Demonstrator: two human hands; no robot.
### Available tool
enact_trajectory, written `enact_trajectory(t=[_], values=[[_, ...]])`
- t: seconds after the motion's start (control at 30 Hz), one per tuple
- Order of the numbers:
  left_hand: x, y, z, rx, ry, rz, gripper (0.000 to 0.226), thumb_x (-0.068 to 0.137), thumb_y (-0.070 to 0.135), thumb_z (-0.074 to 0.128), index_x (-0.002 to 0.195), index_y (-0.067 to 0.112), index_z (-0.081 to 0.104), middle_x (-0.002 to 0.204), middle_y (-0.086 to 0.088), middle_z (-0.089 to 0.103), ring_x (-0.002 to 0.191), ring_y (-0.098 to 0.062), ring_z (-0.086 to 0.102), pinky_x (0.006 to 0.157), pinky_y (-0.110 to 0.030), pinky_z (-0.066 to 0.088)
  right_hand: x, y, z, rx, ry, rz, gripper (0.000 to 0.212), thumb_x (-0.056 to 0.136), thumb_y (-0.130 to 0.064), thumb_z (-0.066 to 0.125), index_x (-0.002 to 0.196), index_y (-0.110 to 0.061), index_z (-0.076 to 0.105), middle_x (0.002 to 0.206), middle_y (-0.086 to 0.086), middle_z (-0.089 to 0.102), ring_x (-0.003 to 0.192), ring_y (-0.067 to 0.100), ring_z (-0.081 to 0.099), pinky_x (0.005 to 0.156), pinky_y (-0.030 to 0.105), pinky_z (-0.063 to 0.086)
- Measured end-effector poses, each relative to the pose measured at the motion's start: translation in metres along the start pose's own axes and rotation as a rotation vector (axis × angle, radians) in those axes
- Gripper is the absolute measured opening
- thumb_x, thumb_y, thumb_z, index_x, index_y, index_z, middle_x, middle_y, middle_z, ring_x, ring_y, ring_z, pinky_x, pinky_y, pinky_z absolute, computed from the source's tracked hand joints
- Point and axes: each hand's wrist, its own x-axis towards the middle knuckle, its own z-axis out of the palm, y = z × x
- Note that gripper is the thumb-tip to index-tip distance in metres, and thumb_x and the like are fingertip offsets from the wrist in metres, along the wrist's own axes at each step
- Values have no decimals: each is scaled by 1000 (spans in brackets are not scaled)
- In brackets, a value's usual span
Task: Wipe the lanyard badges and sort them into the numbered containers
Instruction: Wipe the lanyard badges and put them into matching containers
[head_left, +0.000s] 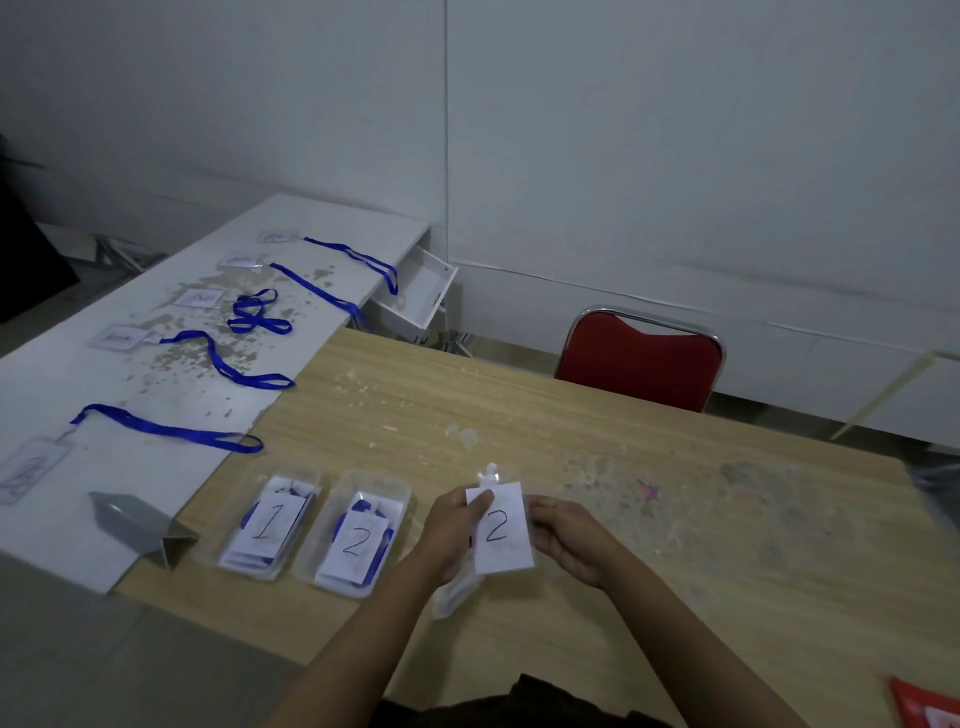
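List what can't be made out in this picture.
- Badge lanyard: none visible in the head view.
- Pale thing under the left hand: mostly hidden, blurred.
- Writing on white-table badges: too small.
- Red object: cut by the corner.
- Right hand fingertips: behind the badge.

Badge in hands (500, 527): white card, black handwritten "2", clear sleeve.
Container 1 (270, 525): clear plastic; white card on top, black "1"; blue lanyard underneath.
Container 2 (356, 535): clear plastic; white card, black "2"; blue lanyard showing at edges.
Side table (62, 384): white top, brown chipped patches mid-surface.
Lanyards on side table (171, 428): bright blue straps, clear badge holders with white inserts, dark scribbles.
Folded cloth (137, 525): grey.
Main table (675, 519): light wood grain, whitish scuffs, small pink mark.
Chair (641, 358): red upholstery, chrome frame.
Wall (675, 130): plain pale grey.
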Motion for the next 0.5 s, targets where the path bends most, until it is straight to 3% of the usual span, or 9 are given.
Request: enact_trajectory(t=[0.13,0.27,0.37,0.5], values=[[-5,-4,-22,-21,69,-13,27,99,12,51,119,-5,60,112,-26,67,96,-33,65,80,-41,55,-1,11,17,46,-93,12,28,97,-17,52,113,-1,68,114,18,70,104,32,68,90,41,56],[-8,1,-40,-39,69,-47,29,100,16,50,120,-2,60,106,-19,70,92,-28,66,72,-32,55,11,24,38,-134,5,-86,27,93,-8,62,119,0,67,108,14,74,99,28,71,77,34,59],[-8,10,-57,-135,10,-91,33,102,17,44,122,-7,57,117,-29,63,99,-36,64,92,-47,52,23,31,54,-131,37,-119,22,93,-10,62,113,-5,70,107,14,74,98,29,71,78,35,59],[-5,21,-83,-201,-66,-152,37,104,21,37,123,-5,56,120,-28,62,109,-41,61,102,-54,45,40,42,78,-109,97,-102,22,95,-12,59,113,-5,69,102,12,75,88,23,74,67,28,57]])
